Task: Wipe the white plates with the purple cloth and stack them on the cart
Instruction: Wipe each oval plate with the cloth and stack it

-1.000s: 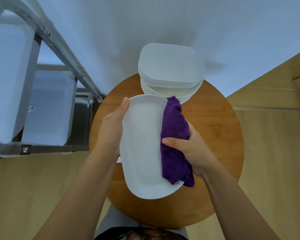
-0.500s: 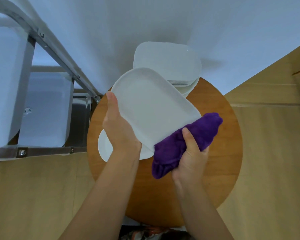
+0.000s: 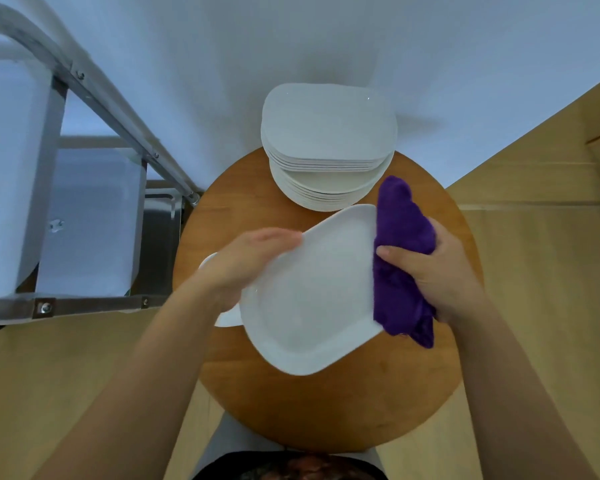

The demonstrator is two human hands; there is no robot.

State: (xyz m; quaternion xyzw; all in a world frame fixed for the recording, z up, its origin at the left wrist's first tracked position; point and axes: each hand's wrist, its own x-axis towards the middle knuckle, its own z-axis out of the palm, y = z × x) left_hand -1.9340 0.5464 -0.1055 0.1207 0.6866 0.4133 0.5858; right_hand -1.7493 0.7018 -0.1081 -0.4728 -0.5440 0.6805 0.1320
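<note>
At the left edge of the view stands a grey metal-framed cart (image 3: 94, 98) carrying white plates on its shelves, next to a round brown wooden worktop (image 3: 426, 386). On the far side of the worktop rests a tall stack of white plates (image 3: 326, 143), rounded-rectangular ones on top of oval ones. A white rounded-rectangular plate (image 3: 312, 296) is held tilted above the worktop centre. The left hand (image 3: 246, 261), motion-blurred, grips its left rim, fingers curled over the edge. The right hand (image 3: 437, 271) clasps a folded purple cloth (image 3: 399, 258) against the plate's right edge, thumb across the cloth. Part of another white plate (image 3: 227, 318) shows beneath the left hand.
</note>
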